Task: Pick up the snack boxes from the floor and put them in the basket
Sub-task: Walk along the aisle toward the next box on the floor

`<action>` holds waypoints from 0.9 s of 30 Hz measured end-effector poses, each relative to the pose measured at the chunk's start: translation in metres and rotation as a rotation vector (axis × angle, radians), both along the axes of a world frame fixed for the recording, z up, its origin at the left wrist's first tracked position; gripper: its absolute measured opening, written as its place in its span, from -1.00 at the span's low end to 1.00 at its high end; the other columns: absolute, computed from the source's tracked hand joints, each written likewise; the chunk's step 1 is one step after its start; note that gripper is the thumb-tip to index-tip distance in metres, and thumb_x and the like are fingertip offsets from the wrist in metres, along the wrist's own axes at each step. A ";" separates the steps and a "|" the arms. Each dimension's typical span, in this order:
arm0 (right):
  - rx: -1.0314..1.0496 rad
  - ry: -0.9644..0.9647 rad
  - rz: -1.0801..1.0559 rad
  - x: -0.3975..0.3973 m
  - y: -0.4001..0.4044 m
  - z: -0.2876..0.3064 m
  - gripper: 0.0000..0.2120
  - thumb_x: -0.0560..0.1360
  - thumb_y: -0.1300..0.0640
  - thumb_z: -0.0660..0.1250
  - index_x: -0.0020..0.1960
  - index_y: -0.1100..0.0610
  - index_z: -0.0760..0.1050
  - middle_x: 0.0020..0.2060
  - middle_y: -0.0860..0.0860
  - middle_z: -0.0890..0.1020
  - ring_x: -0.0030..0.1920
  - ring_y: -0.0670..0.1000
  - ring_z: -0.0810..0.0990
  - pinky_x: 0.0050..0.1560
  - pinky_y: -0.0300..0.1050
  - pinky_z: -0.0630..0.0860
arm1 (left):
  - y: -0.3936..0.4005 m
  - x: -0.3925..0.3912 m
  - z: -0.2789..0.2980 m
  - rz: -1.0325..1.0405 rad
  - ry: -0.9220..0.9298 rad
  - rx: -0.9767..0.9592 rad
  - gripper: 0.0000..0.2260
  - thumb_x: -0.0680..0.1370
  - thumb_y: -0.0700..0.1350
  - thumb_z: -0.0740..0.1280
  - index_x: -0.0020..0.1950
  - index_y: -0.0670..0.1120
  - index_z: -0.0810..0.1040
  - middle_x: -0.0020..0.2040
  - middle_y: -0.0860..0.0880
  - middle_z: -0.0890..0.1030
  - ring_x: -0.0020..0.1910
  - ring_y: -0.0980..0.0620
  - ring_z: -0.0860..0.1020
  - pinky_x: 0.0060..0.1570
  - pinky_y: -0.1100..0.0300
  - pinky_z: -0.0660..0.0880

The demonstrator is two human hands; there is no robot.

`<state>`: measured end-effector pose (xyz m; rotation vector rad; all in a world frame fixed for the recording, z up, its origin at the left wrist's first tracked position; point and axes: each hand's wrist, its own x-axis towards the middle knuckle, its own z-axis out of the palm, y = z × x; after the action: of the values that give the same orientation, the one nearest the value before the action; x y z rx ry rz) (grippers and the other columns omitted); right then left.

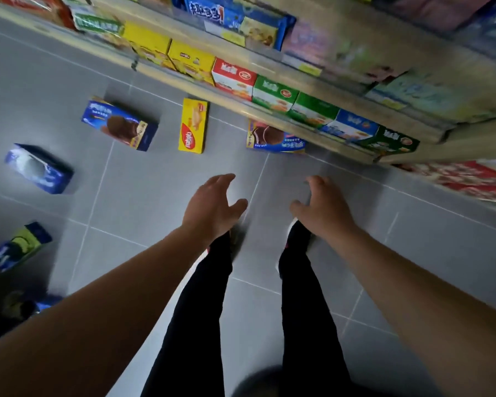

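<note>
**Snack boxes all over the floor, hands empty, no basket in sight**

Snack boxes are the whole job and nothing's grabbed yet. Fingers first: the left hand has its fingers spread and loose, holding nothing. The right hand is half curled but also empty. Both hang over bare grey floor, above the person's own legs.

Going outward, the closest targets are the yellow box lying flat straight ahead and the blue chocolate-pie box to its right, tucked against the bottom shelf. Another blue pie box sits to the left of the yellow one, a blurry blue box further left again, and a blue-green box near the left edge.

What could go wrong, my guess:
- The tucked-in pie box is right beside the shelved stock, so a sloppy reach could knock shelf boxes down or grab one that belongs there.
- The flat yellow box gives little edge to pinch, so it may slide on the tile.
- I can't see a basket anywhere, so whatever gets picked up might get carried around or dropped.
- The far-left boxes are easy to miss.
</note>
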<state>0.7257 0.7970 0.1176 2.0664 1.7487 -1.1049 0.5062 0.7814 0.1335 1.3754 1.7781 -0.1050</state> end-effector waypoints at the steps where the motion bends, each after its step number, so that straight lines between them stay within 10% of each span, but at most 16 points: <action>1: 0.000 0.002 -0.028 -0.008 0.006 -0.022 -0.49 0.42 0.03 0.41 0.30 0.22 0.43 0.23 0.20 0.48 0.24 0.25 0.46 0.24 0.03 0.38 | 0.007 -0.006 -0.021 -0.011 0.001 -0.001 -0.44 0.52 0.06 0.35 0.49 0.00 0.33 0.46 -0.03 0.39 0.41 -0.05 0.38 0.36 0.11 0.29; 17: -0.092 0.059 -0.594 0.018 0.066 -0.361 -0.33 0.47 -0.06 0.40 0.47 0.18 0.29 0.41 0.16 0.40 0.37 0.17 0.42 0.25 -0.02 0.39 | 0.105 0.019 -0.341 0.092 -0.035 -0.012 -0.41 0.54 0.07 0.35 0.51 -0.07 0.27 0.45 -0.07 0.40 0.39 -0.08 0.39 0.27 0.10 0.37; 27: -0.006 0.327 -0.883 0.022 0.052 -0.410 -0.51 0.41 0.13 0.46 0.29 0.07 0.38 0.10 -0.04 0.52 0.09 0.00 0.54 0.00 -0.08 0.49 | 0.121 0.032 -0.407 0.472 -0.283 -0.044 -0.57 0.42 -0.10 0.48 0.26 -0.01 0.48 0.00 0.10 0.57 -0.07 0.13 0.54 -0.16 0.28 0.44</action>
<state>0.7481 0.8494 -0.2922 2.8640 0.8632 -1.7236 0.5385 0.9028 -0.2737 0.8594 1.7935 0.2889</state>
